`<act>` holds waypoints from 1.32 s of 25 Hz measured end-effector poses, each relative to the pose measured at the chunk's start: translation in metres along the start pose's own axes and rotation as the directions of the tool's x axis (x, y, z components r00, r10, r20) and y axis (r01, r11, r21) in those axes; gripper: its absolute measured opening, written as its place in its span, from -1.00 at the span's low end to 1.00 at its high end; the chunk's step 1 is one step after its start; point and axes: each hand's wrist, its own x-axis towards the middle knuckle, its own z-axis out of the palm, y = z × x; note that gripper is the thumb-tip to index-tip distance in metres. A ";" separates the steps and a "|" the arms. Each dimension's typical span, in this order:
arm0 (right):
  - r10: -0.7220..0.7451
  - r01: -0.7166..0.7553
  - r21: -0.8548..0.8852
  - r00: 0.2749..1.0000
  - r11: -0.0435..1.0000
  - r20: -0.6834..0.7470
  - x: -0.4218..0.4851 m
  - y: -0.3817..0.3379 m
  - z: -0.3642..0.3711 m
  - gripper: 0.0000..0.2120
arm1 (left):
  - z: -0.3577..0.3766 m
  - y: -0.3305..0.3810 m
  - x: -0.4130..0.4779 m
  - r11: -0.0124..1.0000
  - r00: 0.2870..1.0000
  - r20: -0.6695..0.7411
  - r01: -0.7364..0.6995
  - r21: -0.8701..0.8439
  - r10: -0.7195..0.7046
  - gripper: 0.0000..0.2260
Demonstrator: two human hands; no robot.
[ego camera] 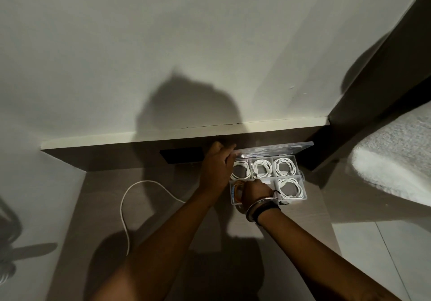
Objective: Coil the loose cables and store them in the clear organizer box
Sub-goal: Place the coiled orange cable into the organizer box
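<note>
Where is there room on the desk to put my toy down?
Bare desk lies between the loose white cable and the left arm. It is crowded on the right, where both hands work at the clear organizer box full of coils.

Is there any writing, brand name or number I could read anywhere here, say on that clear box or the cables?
None can be read. The clear plastic organizer box, its coiled white cables and the flat black slab on the desk show no legible text; the picture is dim.
</note>
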 end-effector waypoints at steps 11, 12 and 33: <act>-0.137 0.150 -0.303 0.989 0.941 0.063 0.019 0.001 0.000 -0.73 | -0.010 0.004 -0.003 0.989 0.991 0.074 -0.120 0.082 0.114 -0.73; -0.165 0.182 -0.337 0.983 0.924 0.079 0.023 0.000 -0.001 -0.71 | -0.010 0.003 -0.004 0.990 0.990 0.081 -0.120 0.079 0.114 -0.73; -0.234 0.207 -0.132 0.941 0.969 -0.242 -0.061 0.029 0.017 -0.83 | -0.009 -0.014 -0.048 0.951 0.946 0.319 -0.152 0.270 0.061 -0.79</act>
